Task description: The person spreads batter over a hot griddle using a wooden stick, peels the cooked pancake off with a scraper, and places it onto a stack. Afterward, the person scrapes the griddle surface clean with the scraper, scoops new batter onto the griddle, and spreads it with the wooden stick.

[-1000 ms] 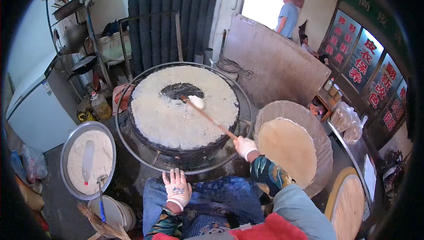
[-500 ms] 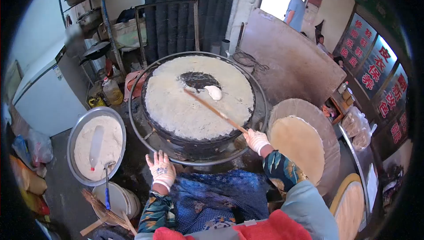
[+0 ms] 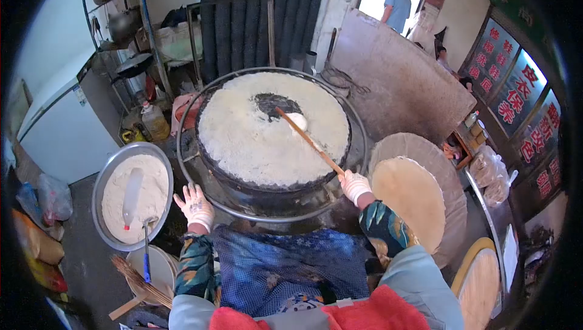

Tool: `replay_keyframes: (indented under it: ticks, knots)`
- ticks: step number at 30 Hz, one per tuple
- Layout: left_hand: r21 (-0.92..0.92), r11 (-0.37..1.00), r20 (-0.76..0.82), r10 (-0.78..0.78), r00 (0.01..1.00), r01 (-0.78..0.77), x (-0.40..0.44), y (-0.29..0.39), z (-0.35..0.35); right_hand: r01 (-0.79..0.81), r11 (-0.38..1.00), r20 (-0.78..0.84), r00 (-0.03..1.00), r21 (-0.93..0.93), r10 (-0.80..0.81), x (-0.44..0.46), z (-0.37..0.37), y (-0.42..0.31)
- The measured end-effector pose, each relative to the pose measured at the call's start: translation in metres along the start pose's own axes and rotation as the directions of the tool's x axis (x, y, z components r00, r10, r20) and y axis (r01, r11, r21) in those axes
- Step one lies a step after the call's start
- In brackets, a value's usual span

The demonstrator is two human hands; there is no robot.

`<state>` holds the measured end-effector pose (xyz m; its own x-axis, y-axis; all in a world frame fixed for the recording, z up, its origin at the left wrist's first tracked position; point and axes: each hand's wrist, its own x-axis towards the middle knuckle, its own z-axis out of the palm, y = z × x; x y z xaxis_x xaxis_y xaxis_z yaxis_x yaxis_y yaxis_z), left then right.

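Observation:
My right hand [image 3: 355, 186], in a pale glove, is closed around the end of a long wooden stick [image 3: 316, 146]. The stick reaches across a large round griddle [image 3: 273, 202] covered with a thin pale batter layer [image 3: 243, 145]. Its far end lies over a white lump of batter or dough [image 3: 298, 121], beside a dark uncoated patch [image 3: 271, 105]. Gloved too, my left hand [image 3: 197, 207] has its fingers spread at the metal ring [image 3: 180, 148] around the griddle; whether it touches the ring, I cannot tell.
On the left stands a metal basin [image 3: 99, 208] of pale batter, with a plastic bottle [image 3: 132, 196] and a blue-handled ladle [image 3: 147, 257]. A stack of thin round flatbreads [image 3: 407, 202] lies right of the griddle. A person [image 3: 398, 5] stands in the doorway.
The stick's far end has shifted right, onto the white lump. My left hand has moved left along the ring, and the person in the doorway has moved slightly left.

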<state>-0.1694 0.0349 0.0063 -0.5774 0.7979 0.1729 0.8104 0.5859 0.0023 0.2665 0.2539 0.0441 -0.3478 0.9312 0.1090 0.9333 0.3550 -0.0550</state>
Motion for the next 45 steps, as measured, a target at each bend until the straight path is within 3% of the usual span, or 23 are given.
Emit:
replay_keyframes:
  ticks: [1, 3, 5, 7, 9, 11, 12, 15, 19, 21, 23, 25, 29, 31, 33, 35, 38, 39, 40, 41, 43, 44, 45]
  knots:
    - [-0.005, 1.0, -0.037, -0.028, 0.999, 0.028, 0.001, 0.008, -0.004, 0.067, 0.998, -0.05, 0.996, 0.002, -0.067, 0.001, -0.001, -0.005]
    - [-0.128, 0.975, -0.195, 0.155, 0.968, -0.182, -0.028, 0.041, -0.053, 0.119, 0.993, 0.069, 0.991, -0.022, -0.117, -0.004, 0.002, -0.007]
    - [-0.248, 0.89, -0.224, 0.333, 0.916, -0.384, -0.065, 0.077, -0.064, -0.092, 0.995, 0.079, 0.992, -0.034, 0.095, -0.001, 0.012, 0.0]
    - [-0.307, 0.833, -0.064, 0.465, 0.883, -0.461, -0.091, 0.106, -0.061, -0.133, 0.991, 0.089, 0.987, -0.01, 0.133, 0.008, -0.004, -0.006]
    - [-0.3, 0.817, -0.223, 0.442, 0.869, -0.492, -0.115, 0.116, -0.031, -0.053, 0.998, 0.079, 0.996, 0.012, 0.052, 0.011, -0.02, -0.019]
    - [-0.266, 0.838, -0.233, 0.423, 0.876, -0.476, -0.116, 0.109, -0.02, 0.022, 1.0, 0.108, 0.994, 0.002, -0.022, 0.006, -0.017, -0.023]
    - [-0.212, 0.861, -0.214, 0.42, 0.882, -0.462, -0.115, 0.104, -0.024, 0.028, 0.999, 0.202, 0.979, -0.033, -0.021, 0.005, -0.017, -0.021]
    - [-0.174, 0.892, -0.171, 0.389, 0.905, -0.417, -0.105, 0.091, -0.021, -0.085, 0.996, 0.037, 0.996, -0.022, 0.086, 0.011, 0.001, 0.004]
    - [-0.191, 0.905, -0.107, 0.365, 0.925, -0.379, -0.093, 0.072, -0.034, 0.01, 1.0, 0.011, 1.0, 0.001, -0.01, 0.014, -0.01, -0.017]
    - [-0.197, 0.907, -0.203, 0.333, 0.921, -0.372, -0.087, 0.066, -0.029, 0.055, 0.997, 0.047, 0.998, -0.057, -0.053, 0.005, -0.002, -0.012]
    - [-0.138, 0.932, -0.077, 0.327, 0.942, -0.335, -0.082, 0.061, -0.041, -0.117, 0.993, 0.054, 0.992, -0.013, 0.117, 0.009, 0.005, 0.004]
    - [-0.12, 0.943, -0.069, 0.303, 0.95, -0.31, -0.079, 0.055, -0.039, -0.159, 0.987, 0.095, 0.983, 0.018, 0.156, 0.011, -0.016, -0.001]
    - [-0.086, 0.961, -0.058, 0.258, 0.964, -0.262, -0.063, 0.038, -0.025, -0.04, 0.991, 0.104, 0.994, 0.126, 0.027, -0.005, -0.038, -0.026]
    - [-0.057, 0.977, 0.047, 0.21, 0.977, -0.207, -0.052, 0.035, -0.031, -0.067, 0.992, 0.247, 0.968, 0.107, 0.039, -0.011, -0.031, -0.013]
    - [0.008, 0.987, 0.005, 0.161, 0.987, -0.161, -0.039, 0.02, -0.008, -0.152, 0.981, 0.182, 0.975, 0.118, 0.13, -0.013, -0.022, 0.001]
    - [0.039, 0.994, 0.088, 0.096, 0.991, -0.1, -0.026, 0.016, -0.014, -0.185, 0.968, 0.137, 0.977, 0.171, 0.163, -0.007, -0.028, 0.006]
    - [0.058, 0.997, 0.033, 0.057, 0.998, -0.059, -0.028, 0.022, -0.023, -0.092, 0.982, 0.157, 0.985, 0.165, 0.066, -0.018, -0.044, -0.012]
    - [0.01, 0.997, -0.011, 0.072, 0.997, -0.072, -0.037, 0.039, -0.034, -0.059, 0.988, 0.162, 0.986, 0.145, 0.035, -0.022, -0.043, -0.011]
    - [-0.035, 0.982, -0.085, 0.18, 0.98, -0.184, -0.05, 0.055, -0.045, -0.04, 0.989, 0.172, 0.985, 0.141, 0.016, -0.024, -0.035, -0.004]
    - [-0.128, 0.948, -0.092, 0.282, 0.955, -0.292, -0.067, 0.082, -0.07, -0.095, 0.984, 0.161, 0.984, 0.151, 0.071, -0.025, -0.03, 0.004]
    - [-0.15, 0.835, -0.212, 0.496, 0.842, -0.529, -0.094, 0.109, -0.051, -0.191, 0.965, 0.14, 0.976, 0.177, 0.167, -0.02, -0.028, 0.013]
    - [-0.167, 0.82, -0.124, 0.534, 0.836, -0.548, -0.107, 0.125, -0.065, -0.151, 0.972, 0.118, 0.984, 0.181, 0.131, -0.022, -0.038, 0.006]
    - [-0.208, 0.793, -0.13, 0.557, 0.82, -0.572, -0.114, 0.128, -0.027, -0.102, 0.978, 0.109, 0.991, 0.181, 0.083, -0.026, -0.037, 0.0]
